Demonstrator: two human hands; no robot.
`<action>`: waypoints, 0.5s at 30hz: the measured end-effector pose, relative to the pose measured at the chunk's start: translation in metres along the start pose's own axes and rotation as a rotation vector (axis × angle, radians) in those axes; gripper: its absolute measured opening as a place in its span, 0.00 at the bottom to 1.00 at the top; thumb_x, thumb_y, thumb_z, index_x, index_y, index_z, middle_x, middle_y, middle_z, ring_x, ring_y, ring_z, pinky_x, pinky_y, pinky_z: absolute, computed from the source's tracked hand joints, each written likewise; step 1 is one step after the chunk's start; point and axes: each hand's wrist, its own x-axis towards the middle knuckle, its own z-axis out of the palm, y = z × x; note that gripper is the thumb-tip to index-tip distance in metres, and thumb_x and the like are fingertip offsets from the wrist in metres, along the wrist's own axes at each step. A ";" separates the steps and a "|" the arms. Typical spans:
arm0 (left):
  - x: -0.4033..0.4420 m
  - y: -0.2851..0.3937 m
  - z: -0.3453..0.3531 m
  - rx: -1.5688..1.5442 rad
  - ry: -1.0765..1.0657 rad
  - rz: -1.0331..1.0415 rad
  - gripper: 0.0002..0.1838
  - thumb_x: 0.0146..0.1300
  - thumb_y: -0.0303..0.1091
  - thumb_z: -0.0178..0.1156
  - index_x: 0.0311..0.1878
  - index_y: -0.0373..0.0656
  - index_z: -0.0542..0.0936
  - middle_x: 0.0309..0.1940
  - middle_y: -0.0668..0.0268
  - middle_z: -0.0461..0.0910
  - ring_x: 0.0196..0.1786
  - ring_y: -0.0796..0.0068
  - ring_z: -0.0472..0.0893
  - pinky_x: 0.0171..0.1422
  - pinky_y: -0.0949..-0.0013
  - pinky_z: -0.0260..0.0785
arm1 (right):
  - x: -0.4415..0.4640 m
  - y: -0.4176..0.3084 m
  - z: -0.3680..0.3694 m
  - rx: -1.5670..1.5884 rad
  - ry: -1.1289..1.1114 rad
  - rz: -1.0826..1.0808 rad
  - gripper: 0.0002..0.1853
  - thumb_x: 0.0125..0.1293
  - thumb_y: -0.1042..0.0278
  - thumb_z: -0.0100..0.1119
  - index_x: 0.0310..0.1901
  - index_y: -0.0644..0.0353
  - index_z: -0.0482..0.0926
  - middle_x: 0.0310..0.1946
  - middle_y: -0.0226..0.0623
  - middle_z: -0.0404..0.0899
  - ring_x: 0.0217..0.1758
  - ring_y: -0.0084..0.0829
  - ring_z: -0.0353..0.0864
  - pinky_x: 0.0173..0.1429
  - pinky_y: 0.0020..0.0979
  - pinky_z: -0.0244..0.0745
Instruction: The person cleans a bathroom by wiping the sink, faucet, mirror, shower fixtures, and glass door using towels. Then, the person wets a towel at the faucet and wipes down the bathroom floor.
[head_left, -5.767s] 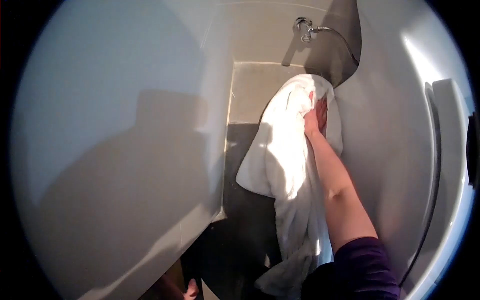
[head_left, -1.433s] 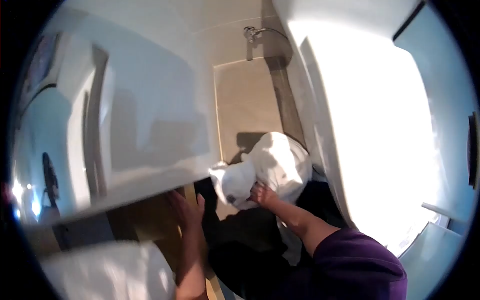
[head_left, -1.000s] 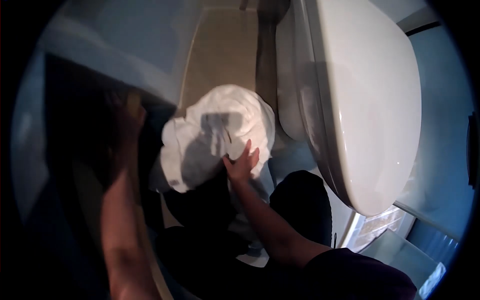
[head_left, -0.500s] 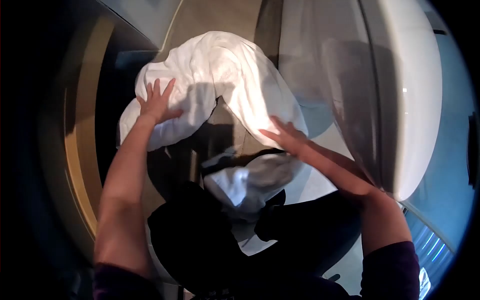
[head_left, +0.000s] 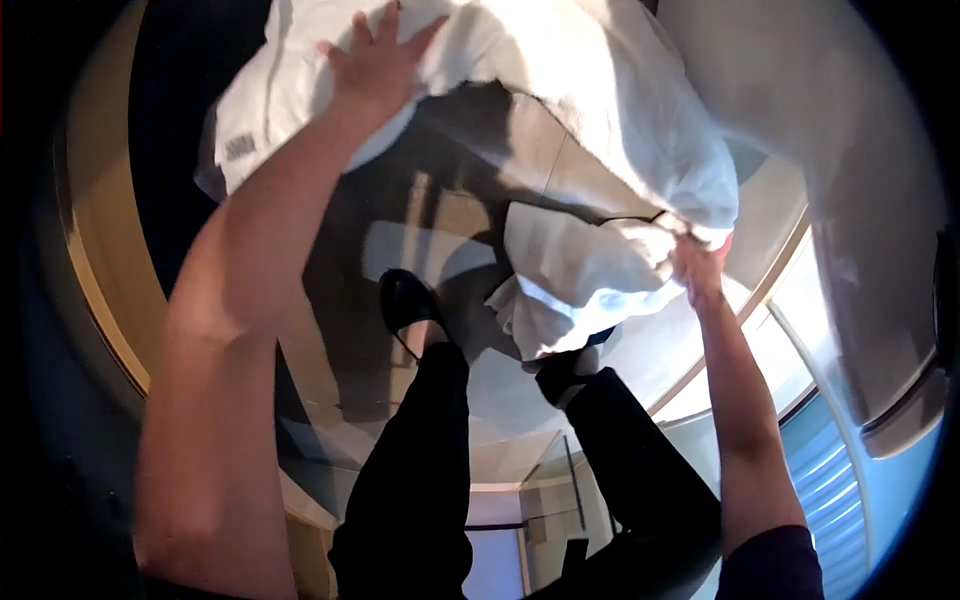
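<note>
A large white towel point(head_left: 620, 100) lies in an arch over the tiled floor, from the upper left to the right. Its left part, with a small grey label, lies under my left hand point(head_left: 375, 70), whose fingers are spread on the cloth. On the right, my right hand point(head_left: 702, 265) is closed around a bunched part of the towel. From that hand a loose fold point(head_left: 580, 280) hangs toward the middle, just above my shoe.
My black shoe point(head_left: 408, 300) stands on the dark tiled floor point(head_left: 350, 270). A white rounded fixture point(head_left: 850, 200) runs along the right side. At the left is a wooden edge point(head_left: 115, 220). Glass panels point(head_left: 555, 480) show at the bottom.
My left hand has moved up with the towel beneath it. My right hand, open on the towel before, has moved right and taken hold of it. The towel is spread wider.
</note>
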 end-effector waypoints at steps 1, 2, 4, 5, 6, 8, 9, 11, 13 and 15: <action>0.002 -0.017 -0.002 0.017 -0.012 0.024 0.38 0.53 0.38 0.58 0.65 0.72 0.50 0.67 0.65 0.45 0.68 0.52 0.48 0.56 0.28 0.46 | 0.017 0.022 0.004 -0.319 0.220 -0.239 0.40 0.44 0.72 0.62 0.60 0.54 0.55 0.54 0.41 0.62 0.54 0.39 0.65 0.56 0.39 0.62; -0.018 -0.015 -0.054 -0.049 -0.053 0.084 0.20 0.59 0.28 0.49 0.55 0.32 0.65 0.62 0.46 0.53 0.65 0.46 0.52 0.60 0.47 0.60 | 0.043 0.053 -0.010 -0.579 0.321 -0.404 0.38 0.43 0.68 0.62 0.59 0.50 0.58 0.54 0.45 0.63 0.57 0.44 0.64 0.56 0.41 0.63; -0.030 -0.058 0.012 0.200 0.050 0.031 0.34 0.56 0.30 0.50 0.65 0.70 0.52 0.67 0.66 0.47 0.69 0.59 0.47 0.60 0.32 0.44 | 0.024 0.002 0.006 -0.898 0.451 -0.447 0.34 0.42 0.69 0.59 0.56 0.42 0.64 0.54 0.38 0.65 0.58 0.42 0.63 0.58 0.42 0.58; -0.051 -0.066 0.025 0.232 0.001 -0.051 0.34 0.57 0.27 0.47 0.65 0.68 0.52 0.67 0.67 0.47 0.69 0.62 0.47 0.61 0.34 0.43 | 0.006 -0.032 0.017 -0.900 0.362 -0.751 0.29 0.43 0.73 0.55 0.52 0.40 0.69 0.54 0.31 0.67 0.57 0.33 0.66 0.58 0.39 0.58; -0.074 -0.075 0.031 0.269 -0.039 -0.142 0.34 0.57 0.24 0.44 0.65 0.67 0.53 0.67 0.67 0.47 0.69 0.65 0.47 0.63 0.35 0.42 | -0.011 -0.065 0.034 -1.017 0.376 -0.947 0.26 0.42 0.76 0.54 0.46 0.39 0.75 0.55 0.27 0.68 0.56 0.27 0.67 0.56 0.36 0.59; -0.116 -0.098 0.066 0.152 -0.056 -0.233 0.39 0.54 0.21 0.47 0.65 0.72 0.50 0.67 0.69 0.45 0.69 0.63 0.46 0.61 0.34 0.45 | -0.023 -0.087 0.068 -1.015 0.146 -1.132 0.22 0.44 0.74 0.56 0.43 0.39 0.76 0.58 0.23 0.64 0.60 0.34 0.63 0.62 0.43 0.52; -0.131 -0.103 0.069 0.098 -0.116 -0.291 0.39 0.53 0.22 0.48 0.65 0.71 0.50 0.68 0.68 0.44 0.69 0.63 0.45 0.62 0.35 0.45 | -0.027 -0.078 0.092 -0.999 0.077 -1.084 0.24 0.46 0.76 0.50 0.48 0.42 0.72 0.62 0.33 0.58 0.57 0.34 0.67 0.65 0.47 0.46; -0.172 -0.102 0.085 0.049 -0.201 -0.342 0.40 0.53 0.23 0.49 0.65 0.70 0.49 0.68 0.68 0.43 0.69 0.62 0.44 0.62 0.36 0.44 | -0.023 -0.055 0.113 -1.004 0.090 -0.932 0.31 0.50 0.74 0.52 0.57 0.37 0.61 0.65 0.36 0.50 0.59 0.45 0.62 0.63 0.50 0.51; -0.199 -0.094 0.102 0.016 -0.314 -0.477 0.40 0.51 0.27 0.52 0.66 0.69 0.49 0.68 0.67 0.42 0.70 0.59 0.43 0.63 0.37 0.44 | -0.023 -0.047 0.098 -1.122 0.039 -0.933 0.29 0.52 0.71 0.54 0.58 0.40 0.62 0.64 0.33 0.52 0.61 0.48 0.59 0.58 0.47 0.61; -0.206 -0.115 0.138 -0.060 -0.230 -0.272 0.41 0.47 0.40 0.59 0.66 0.56 0.51 0.65 0.52 0.48 0.67 0.52 0.48 0.65 0.46 0.48 | -0.018 -0.030 0.059 -1.364 0.028 -1.036 0.32 0.49 0.68 0.58 0.58 0.40 0.62 0.64 0.31 0.50 0.61 0.51 0.58 0.54 0.44 0.67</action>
